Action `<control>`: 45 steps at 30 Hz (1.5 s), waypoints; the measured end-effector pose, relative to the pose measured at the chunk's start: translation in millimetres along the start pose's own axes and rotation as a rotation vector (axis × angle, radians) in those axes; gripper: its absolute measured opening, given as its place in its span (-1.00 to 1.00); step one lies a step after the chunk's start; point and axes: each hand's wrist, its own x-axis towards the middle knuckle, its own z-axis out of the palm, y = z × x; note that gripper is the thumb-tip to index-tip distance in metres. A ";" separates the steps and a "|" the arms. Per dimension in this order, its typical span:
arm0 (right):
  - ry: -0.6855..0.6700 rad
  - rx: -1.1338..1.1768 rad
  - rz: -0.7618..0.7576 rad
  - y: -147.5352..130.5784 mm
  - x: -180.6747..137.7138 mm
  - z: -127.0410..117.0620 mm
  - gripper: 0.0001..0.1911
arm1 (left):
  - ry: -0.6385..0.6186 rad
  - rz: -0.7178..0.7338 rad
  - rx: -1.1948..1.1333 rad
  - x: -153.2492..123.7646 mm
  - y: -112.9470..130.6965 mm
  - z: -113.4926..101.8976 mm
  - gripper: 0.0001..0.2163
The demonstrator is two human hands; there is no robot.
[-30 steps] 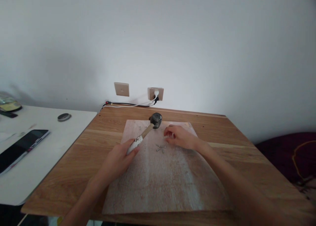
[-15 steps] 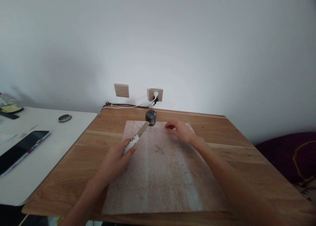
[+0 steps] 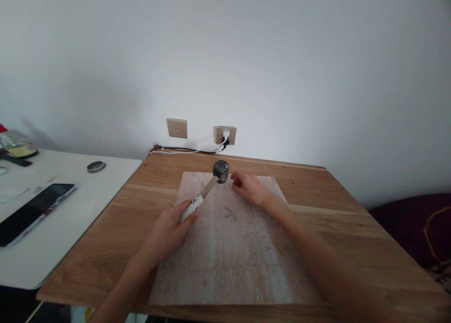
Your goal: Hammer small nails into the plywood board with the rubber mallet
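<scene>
My left hand (image 3: 178, 222) is wrapped around the whitish handle of a mallet (image 3: 221, 171). The mallet's dark head hangs over the far part of a pale, worn board (image 3: 218, 257). Just right of the head is my right hand (image 3: 248, 187), its fingers curled and pinched together low over the board. What the fingertips hold, if anything, I cannot make out. A few small metal pieces (image 3: 230, 214), like screws or nails, lie loose mid-board. Other tiny bits near the far edge are partly hidden by the mallet head and my fingers.
Beneath the board is a brown wooden table (image 3: 338, 224) against the wall. At the back, cables (image 3: 190, 150) run to a wall socket (image 3: 230, 135). The white table (image 3: 66, 229) at left holds a phone (image 3: 37, 212), a round lid (image 3: 96, 166) and a bottle (image 3: 17, 144).
My right hand has shifted slightly left along the board's far edge, closer to the mallet head. The mallet head sits a little lower and nearer to the fingers. The view has turned slightly.
</scene>
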 end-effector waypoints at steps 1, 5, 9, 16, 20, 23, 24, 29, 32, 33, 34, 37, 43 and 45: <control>0.012 0.019 0.027 0.6 -0.5 1.9 -0.73 | -0.007 0.010 0.000 0.7 1.8 0.5 -0.61; 0.041 0.074 0.115 1.1 -2.8 4.9 -0.77 | -0.044 0.059 0.006 7.8 11.9 4.1 -0.64; 0.044 0.138 0.147 4.4 -9.6 -2.9 -0.70 | -0.085 0.109 0.042 18.6 17.4 10.8 -0.65; 0.068 0.084 0.053 17.6 -42.4 -19.3 -0.70 | -0.133 0.089 0.114 24.9 17.8 16.4 -0.65; -0.042 0.076 -0.213 -1.2 -66.2 -14.9 -0.82 | -0.127 0.078 0.152 23.4 18.9 15.1 -0.65; -0.144 -0.032 -0.400 -22.6 -79.2 -10.6 -0.73 | -0.120 0.091 0.137 22.8 19.6 14.1 -0.66; -0.155 -0.084 -0.435 -28.7 -81.6 -9.9 -0.74 | -0.115 0.094 0.119 22.6 20.0 13.9 -0.66; -0.156 -0.188 -0.534 -40.6 -83.0 -13.1 -0.77 | -0.086 0.075 0.058 20.8 22.2 13.2 -0.66; -0.146 -0.144 -0.500 -27.3 -77.9 -16.7 -0.82 | -0.082 0.067 0.040 19.5 21.9 12.2 -0.65; -0.114 -0.106 -0.447 -19.1 -74.7 -17.2 -0.84 | -0.080 0.067 0.032 19.2 21.4 12.0 -0.65; -0.065 -0.052 -0.373 -9.4 -70.4 -17.2 -0.85 | -0.077 0.067 0.026 19.1 20.7 11.8 -0.65; 0.146 0.186 -0.095 21.0 -52.7 -14.2 -0.79 | -0.065 0.069 0.021 19.3 18.9 11.8 -0.64; 0.196 0.272 0.115 33.0 -30.5 -7.9 -0.84 | -0.064 0.063 0.025 17.7 21.0 11.1 -0.64; 0.168 0.179 0.084 24.0 -31.8 -9.2 -0.83 | -0.064 0.059 0.025 16.3 21.7 10.7 -0.65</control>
